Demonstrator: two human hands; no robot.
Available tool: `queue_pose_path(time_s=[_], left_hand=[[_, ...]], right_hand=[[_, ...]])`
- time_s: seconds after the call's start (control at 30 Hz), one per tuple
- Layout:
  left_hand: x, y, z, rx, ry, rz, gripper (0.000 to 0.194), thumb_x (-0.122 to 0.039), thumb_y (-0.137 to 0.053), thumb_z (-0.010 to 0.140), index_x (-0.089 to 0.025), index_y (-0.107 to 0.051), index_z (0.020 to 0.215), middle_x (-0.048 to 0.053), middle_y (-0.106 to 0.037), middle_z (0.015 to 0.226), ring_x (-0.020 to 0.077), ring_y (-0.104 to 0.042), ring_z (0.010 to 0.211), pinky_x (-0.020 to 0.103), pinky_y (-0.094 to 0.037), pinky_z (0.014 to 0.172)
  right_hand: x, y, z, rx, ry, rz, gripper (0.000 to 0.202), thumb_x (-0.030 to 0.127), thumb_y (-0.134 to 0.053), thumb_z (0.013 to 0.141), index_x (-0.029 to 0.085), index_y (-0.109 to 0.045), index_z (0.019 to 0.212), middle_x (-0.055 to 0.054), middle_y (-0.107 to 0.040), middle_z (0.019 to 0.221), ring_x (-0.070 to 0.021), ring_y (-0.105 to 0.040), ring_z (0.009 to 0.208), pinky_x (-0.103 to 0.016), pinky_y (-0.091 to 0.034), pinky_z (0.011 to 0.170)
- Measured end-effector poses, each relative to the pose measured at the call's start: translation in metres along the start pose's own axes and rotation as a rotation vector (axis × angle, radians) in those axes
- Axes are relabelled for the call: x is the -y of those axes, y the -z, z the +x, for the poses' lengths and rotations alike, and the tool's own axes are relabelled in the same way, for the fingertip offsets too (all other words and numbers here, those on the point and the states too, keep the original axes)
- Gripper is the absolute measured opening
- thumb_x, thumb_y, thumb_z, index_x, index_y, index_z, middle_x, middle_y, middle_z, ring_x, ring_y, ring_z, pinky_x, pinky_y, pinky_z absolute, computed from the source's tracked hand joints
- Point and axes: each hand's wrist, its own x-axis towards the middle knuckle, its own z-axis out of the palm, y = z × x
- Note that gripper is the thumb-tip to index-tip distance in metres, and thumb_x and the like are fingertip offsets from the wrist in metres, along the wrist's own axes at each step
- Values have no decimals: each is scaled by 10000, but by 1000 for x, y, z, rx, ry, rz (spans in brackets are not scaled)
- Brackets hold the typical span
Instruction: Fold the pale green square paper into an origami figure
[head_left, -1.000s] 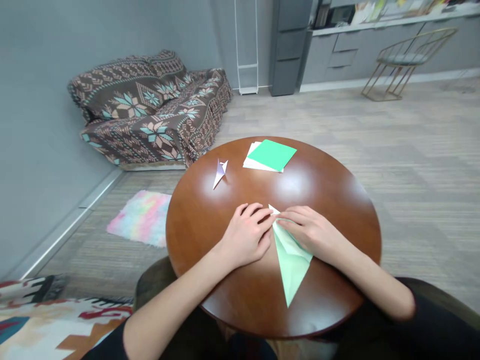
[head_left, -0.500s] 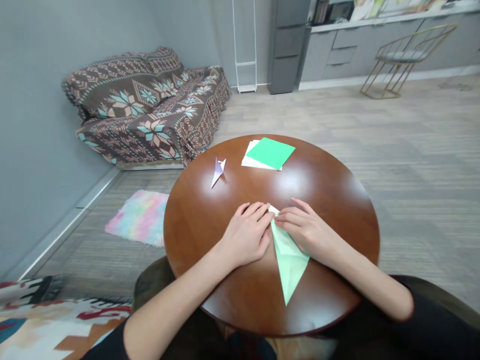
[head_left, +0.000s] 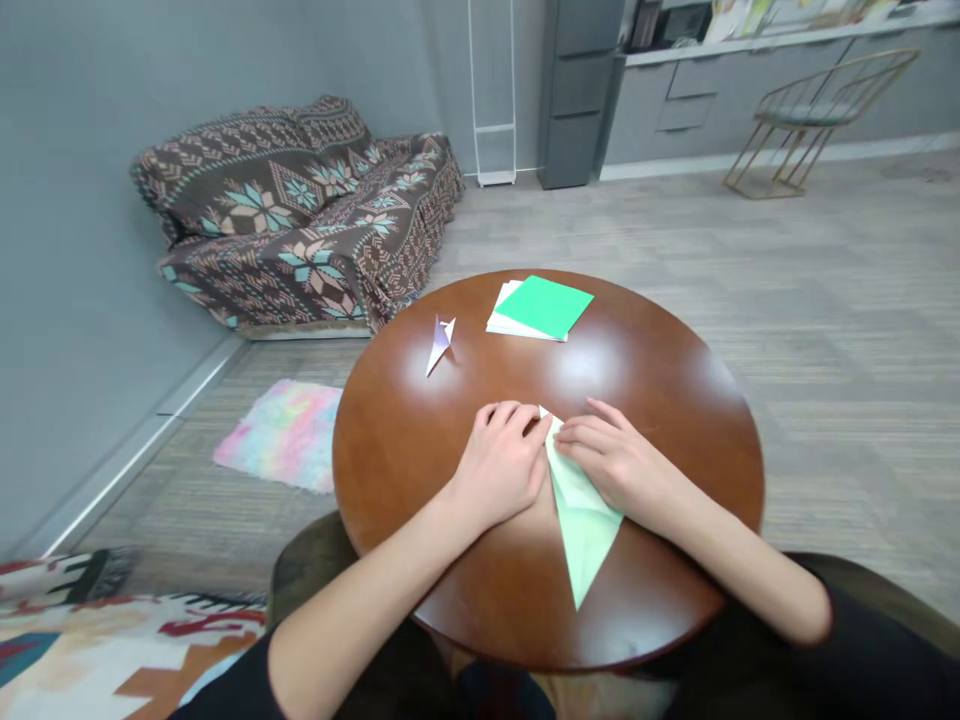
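A pale green sheet of origami paper [head_left: 589,540], folded to a narrow kite shape, lies on the round wooden table with one long point toward me. My left hand [head_left: 504,458] rests at its upper left edge, fingers curled and closed, fingertips against the paper near the white far tip. From the other side my right hand [head_left: 609,452] presses its bunched fingers on the upper part of the same sheet. Both hands partly cover the paper, and the exact pinch under the fingertips is hidden.
A small purple-and-white folded paper figure [head_left: 441,345] stands at the table's far left. Toward the back lies a stack of paper with a bright green sheet [head_left: 546,306] on top. The brown table [head_left: 667,370] has a rounded edge. A patterned sofa [head_left: 300,220] stands beyond.
My left fingers are slightly more curled at the paper's far tip. The right hand and the sheet stay nearly in place; the whole view has shifted a little.
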Motion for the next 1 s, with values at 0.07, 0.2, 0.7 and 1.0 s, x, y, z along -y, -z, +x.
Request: queue_pose_path(time_s=[0.07,0.2,0.7,1.0], left_hand=[[-1,0,0,-11,6,-9,351,-237,-442,967,-188,-597,1278,111,-637,1217,280,-526,1161,478,-397,993],[-3,-2,2,-45,39,-34,313,-296,-442,995,-184,-633,1217,96,-656,1187,264,-540,1157,467,-401,998],[-4,-9,3,-69,104,39,301,-291,-468,977,-176,-640,1196,111,-631,1104,273,-541,1067,459,-441,916],[-4,-6,6,-45,147,91,374,-326,-514,939,-159,-598,1262,138,-609,1163,304,-523,1117,483,-424,931]], right_hand=[[0,-1,-1,7,1,3,284,64,-426,993,173,-686,1025,-106,-734,1106,-221,-657,1077,-556,-343,1138],[0,-1,-1,5,7,3,270,71,-444,988,160,-686,1065,-124,-720,1134,-227,-664,1067,-536,-408,1100],[1,-3,1,-14,37,12,278,44,-447,969,154,-697,1017,-128,-728,1096,-238,-672,1036,-503,-482,1034],[2,-2,0,-13,30,15,272,53,-443,977,145,-694,1021,-126,-731,1069,-242,-673,1025,-500,-488,1027]])
